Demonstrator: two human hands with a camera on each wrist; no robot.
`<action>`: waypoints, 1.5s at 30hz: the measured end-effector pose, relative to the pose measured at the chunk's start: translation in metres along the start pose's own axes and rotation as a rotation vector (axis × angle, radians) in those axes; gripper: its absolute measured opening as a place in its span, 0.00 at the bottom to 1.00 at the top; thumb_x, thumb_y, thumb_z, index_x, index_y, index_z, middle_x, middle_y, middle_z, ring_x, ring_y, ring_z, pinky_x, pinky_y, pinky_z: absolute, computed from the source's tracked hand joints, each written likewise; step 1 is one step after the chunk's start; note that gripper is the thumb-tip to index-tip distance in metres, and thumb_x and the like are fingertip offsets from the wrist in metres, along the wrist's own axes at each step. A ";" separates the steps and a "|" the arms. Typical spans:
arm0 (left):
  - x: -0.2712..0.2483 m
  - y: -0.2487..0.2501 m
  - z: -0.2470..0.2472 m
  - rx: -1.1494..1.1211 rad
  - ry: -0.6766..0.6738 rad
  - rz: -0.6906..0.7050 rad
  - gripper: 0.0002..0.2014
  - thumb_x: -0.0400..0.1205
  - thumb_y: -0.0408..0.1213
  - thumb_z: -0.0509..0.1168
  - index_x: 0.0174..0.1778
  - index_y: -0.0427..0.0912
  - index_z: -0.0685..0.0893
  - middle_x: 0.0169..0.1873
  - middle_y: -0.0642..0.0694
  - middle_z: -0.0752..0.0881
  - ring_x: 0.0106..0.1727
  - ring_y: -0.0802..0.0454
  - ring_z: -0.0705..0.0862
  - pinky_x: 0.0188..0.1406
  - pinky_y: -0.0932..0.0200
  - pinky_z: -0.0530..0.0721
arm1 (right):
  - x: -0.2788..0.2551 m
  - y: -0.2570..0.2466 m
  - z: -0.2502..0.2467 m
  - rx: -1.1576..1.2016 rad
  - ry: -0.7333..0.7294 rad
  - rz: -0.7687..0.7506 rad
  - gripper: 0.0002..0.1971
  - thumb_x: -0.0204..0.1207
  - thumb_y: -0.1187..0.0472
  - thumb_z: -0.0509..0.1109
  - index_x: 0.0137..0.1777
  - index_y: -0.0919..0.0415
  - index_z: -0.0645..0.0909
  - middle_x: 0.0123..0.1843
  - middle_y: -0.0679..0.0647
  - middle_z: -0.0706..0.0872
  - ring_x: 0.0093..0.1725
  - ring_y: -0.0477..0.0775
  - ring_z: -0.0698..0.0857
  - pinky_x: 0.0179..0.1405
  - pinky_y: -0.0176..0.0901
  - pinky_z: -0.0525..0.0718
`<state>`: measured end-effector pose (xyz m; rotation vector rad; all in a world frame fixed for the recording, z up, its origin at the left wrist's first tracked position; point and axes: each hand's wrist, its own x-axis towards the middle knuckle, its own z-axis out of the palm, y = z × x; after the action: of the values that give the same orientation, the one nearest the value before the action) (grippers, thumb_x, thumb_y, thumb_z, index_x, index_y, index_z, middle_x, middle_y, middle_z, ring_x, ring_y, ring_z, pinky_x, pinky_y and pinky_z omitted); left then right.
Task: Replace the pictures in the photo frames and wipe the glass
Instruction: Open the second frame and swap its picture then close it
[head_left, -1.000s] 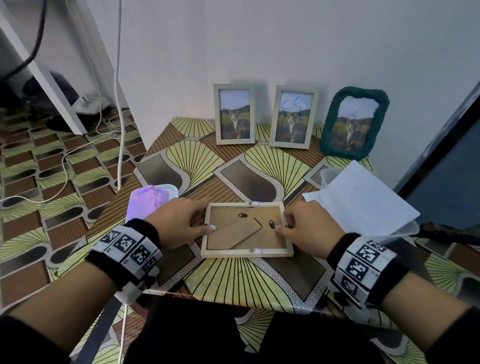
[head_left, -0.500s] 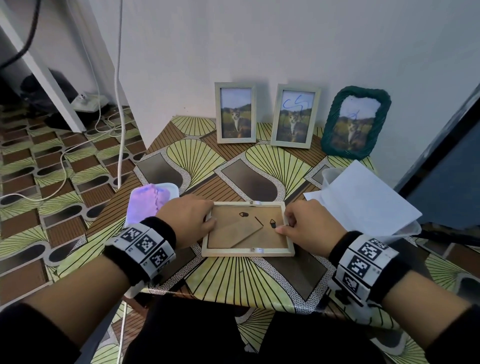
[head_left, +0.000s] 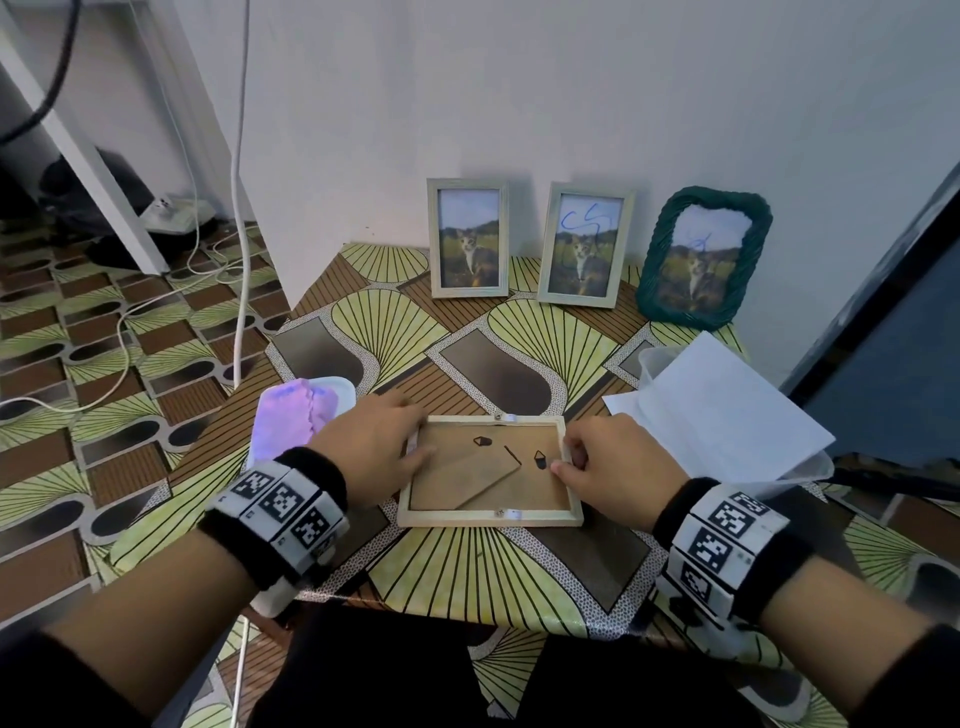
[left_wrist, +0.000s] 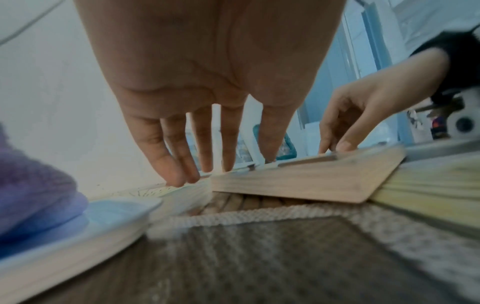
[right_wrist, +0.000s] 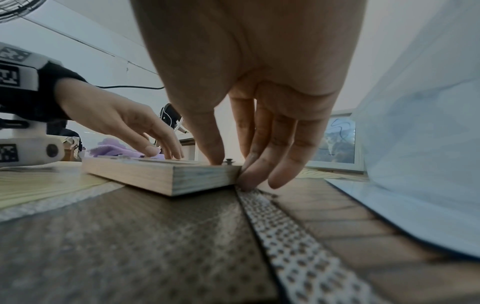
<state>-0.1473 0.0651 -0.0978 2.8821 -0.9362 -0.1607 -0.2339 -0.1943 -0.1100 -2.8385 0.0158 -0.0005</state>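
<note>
A light wooden photo frame (head_left: 488, 519) lies face down near the table's front edge, brown backing board up and stand (head_left: 480, 478) folded flat. My left hand (head_left: 415, 436) rests at its left rail. The fingers are straight, with tips by the far left corner and the thumb on the backing; in the left wrist view the fingertips (left_wrist: 182, 179) come down beside the frame (left_wrist: 298, 183). My right hand (head_left: 563, 457) pinches the right rail. In the right wrist view its thumb (right_wrist: 213, 158) sits on top and its fingers press the outer side of the frame (right_wrist: 161, 179).
Three upright frames with cat pictures stand at the wall: two pale ones (head_left: 467, 236) (head_left: 584, 244) and a green woven one (head_left: 704, 257). A purple cloth (head_left: 293, 415) lies on a white tray at the left. White paper (head_left: 722, 410) covers a clear tub at the right.
My left hand has crept a little along the left rail toward the far corner. The right hand and the frame have stayed put.
</note>
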 end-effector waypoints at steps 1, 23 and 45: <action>-0.005 -0.001 0.003 -0.001 -0.005 0.038 0.20 0.83 0.55 0.62 0.64 0.46 0.80 0.66 0.49 0.78 0.67 0.49 0.76 0.65 0.52 0.76 | 0.001 0.000 0.001 0.005 -0.001 0.003 0.17 0.79 0.46 0.68 0.32 0.49 0.68 0.36 0.49 0.80 0.39 0.51 0.80 0.38 0.42 0.74; -0.028 -0.012 0.015 0.184 -0.110 0.073 0.46 0.76 0.75 0.49 0.86 0.52 0.54 0.86 0.58 0.52 0.78 0.54 0.60 0.69 0.47 0.63 | 0.023 -0.013 -0.007 0.105 0.057 0.232 0.09 0.62 0.60 0.73 0.24 0.61 0.80 0.23 0.53 0.81 0.28 0.53 0.82 0.28 0.43 0.82; 0.003 0.012 -0.012 0.241 -0.225 0.074 0.38 0.78 0.72 0.52 0.82 0.58 0.61 0.75 0.54 0.73 0.75 0.51 0.70 0.74 0.40 0.61 | -0.022 -0.007 -0.020 0.070 -0.183 0.018 0.19 0.71 0.52 0.78 0.62 0.53 0.82 0.46 0.47 0.82 0.48 0.50 0.81 0.45 0.41 0.77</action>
<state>-0.1502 0.0550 -0.0850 3.0900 -1.1728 -0.3990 -0.2555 -0.1932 -0.0884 -2.7572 0.0017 0.2566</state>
